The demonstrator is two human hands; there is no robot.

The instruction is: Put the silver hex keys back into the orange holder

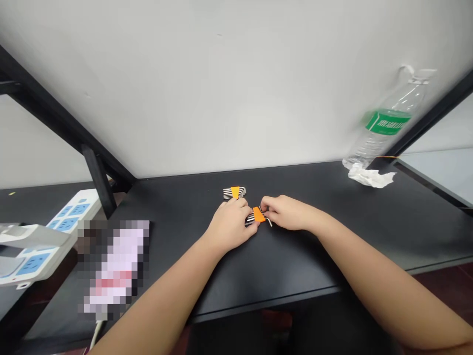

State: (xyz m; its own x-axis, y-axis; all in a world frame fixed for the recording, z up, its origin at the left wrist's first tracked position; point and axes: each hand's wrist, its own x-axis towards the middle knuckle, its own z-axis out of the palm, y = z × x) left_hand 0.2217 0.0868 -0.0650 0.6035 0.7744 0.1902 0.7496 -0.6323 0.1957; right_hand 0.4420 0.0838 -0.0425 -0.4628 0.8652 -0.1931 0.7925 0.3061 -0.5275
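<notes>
Two sets of metal hex keys in orange holders lie on a black table (pixel 332 236). My left hand (pixel 231 224) is closed around the near hex key set (pixel 257 215), gripping its left end. From the right, my right hand (pixel 286 212) pinches a single key at that same set; a short silver tip sticks out below its fingers. The second hex key set (pixel 234 192) lies untouched just beyond my left hand.
A clear plastic bottle (pixel 384 125) with a green label stands at the back right beside crumpled white paper (pixel 369 176). A white power strip with blue sockets (pixel 48 236) lies at the left. A blurred pink-and-white object (pixel 114 268) rests near the front left edge.
</notes>
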